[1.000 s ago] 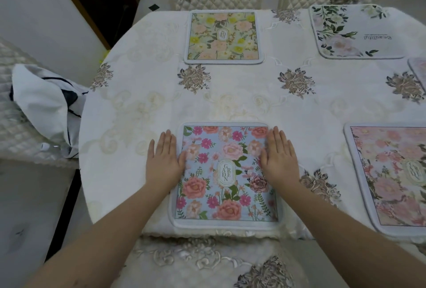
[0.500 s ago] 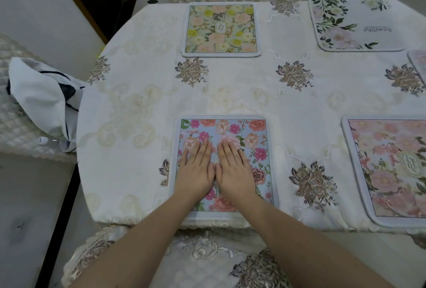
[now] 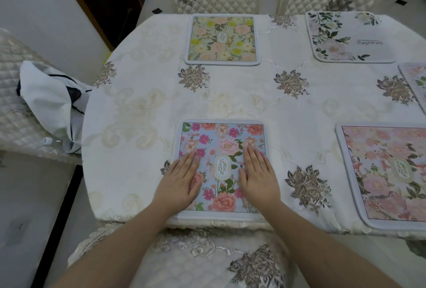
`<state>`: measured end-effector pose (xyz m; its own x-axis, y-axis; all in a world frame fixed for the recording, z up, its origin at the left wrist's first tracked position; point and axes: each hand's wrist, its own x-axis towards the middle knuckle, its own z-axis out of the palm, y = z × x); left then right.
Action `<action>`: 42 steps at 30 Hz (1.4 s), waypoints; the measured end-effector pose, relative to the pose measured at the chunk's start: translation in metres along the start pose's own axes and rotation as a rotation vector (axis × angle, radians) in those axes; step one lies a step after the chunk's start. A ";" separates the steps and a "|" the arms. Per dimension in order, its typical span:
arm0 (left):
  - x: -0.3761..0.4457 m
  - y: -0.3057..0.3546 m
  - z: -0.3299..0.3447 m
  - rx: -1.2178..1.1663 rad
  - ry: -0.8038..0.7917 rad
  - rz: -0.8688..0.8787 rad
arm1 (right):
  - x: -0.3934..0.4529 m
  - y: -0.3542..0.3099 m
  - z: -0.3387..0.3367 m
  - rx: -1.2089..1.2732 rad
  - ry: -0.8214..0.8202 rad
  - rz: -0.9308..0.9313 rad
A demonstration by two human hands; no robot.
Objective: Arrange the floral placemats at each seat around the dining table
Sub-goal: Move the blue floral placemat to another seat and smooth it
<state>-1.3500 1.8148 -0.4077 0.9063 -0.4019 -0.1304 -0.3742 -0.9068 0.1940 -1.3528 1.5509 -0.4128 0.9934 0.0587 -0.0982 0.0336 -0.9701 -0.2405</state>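
White embroidered tablecloth (image 3: pixel 143 112) carries the blue placemat (image 3: pixel 221 140) at its near edge, left hand (image 3: pixel 179 183) and right hand (image 3: pixel 259 177) pressing flat, fingers straight; probably thin, light, slippery—lift by its edges.

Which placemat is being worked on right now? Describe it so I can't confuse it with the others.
On the cream embroidered tablecloth, look at the near edge in front of the person. The blue floral placemat lies there under the flat left hand and right hand. Only it has a blue ground with bright pink flowers.
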 end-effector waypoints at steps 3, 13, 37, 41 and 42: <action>-0.010 -0.010 0.000 0.001 -0.035 -0.005 | -0.011 0.017 -0.004 -0.018 -0.027 -0.007; -0.012 -0.008 -0.015 0.060 -0.023 -0.076 | -0.024 0.000 -0.022 -0.004 -0.035 -0.031; -0.038 -0.039 -0.028 0.200 -0.254 0.410 | -0.042 0.026 -0.029 -0.204 -0.313 -0.424; -0.050 -0.060 -0.036 0.244 -0.293 0.395 | -0.066 0.044 -0.037 -0.208 -0.324 -0.339; -0.054 -0.061 -0.038 0.245 -0.318 0.381 | -0.071 0.048 -0.039 -0.205 -0.328 -0.314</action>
<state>-1.3682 1.8968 -0.3757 0.6084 -0.6913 -0.3899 -0.7330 -0.6777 0.0577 -1.4176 1.4910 -0.3802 0.8462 0.3945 -0.3583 0.3792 -0.9181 -0.1152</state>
